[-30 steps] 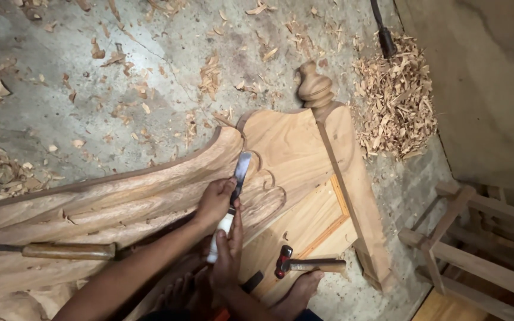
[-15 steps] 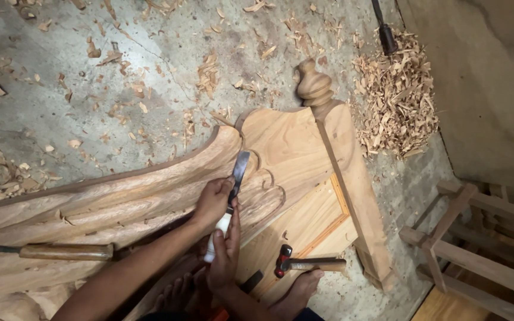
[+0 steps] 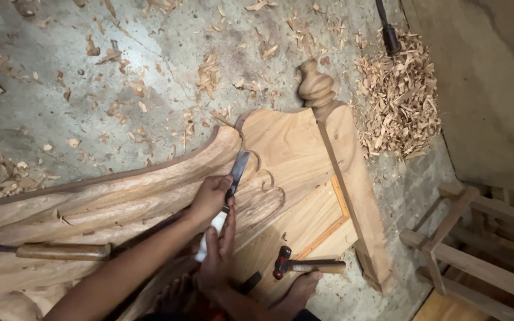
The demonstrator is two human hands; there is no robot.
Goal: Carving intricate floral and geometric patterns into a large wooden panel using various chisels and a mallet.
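A large carved wooden panel (image 3: 292, 148) with a turned finial (image 3: 316, 88) lies flat on the concrete floor. My left hand (image 3: 209, 199) grips a flat chisel (image 3: 237, 169) just below its metal blade. The blade's tip rests on a curled scroll carving near the panel's middle. My right hand (image 3: 218, 249) wraps the chisel's white handle, directly behind the left hand. Both forearms come up from the bottom of the view.
A hammer (image 3: 304, 266) with a red-and-black head lies on the panel by my bare foot (image 3: 295, 291). A wooden-handled tool (image 3: 60, 251) rests at the left. A heap of wood shavings (image 3: 397, 101) sits at the upper right, and a wooden frame (image 3: 477, 249) at the right.
Both hands stay on the chisel at almost the same spot on the scroll. The view has shifted only slightly.
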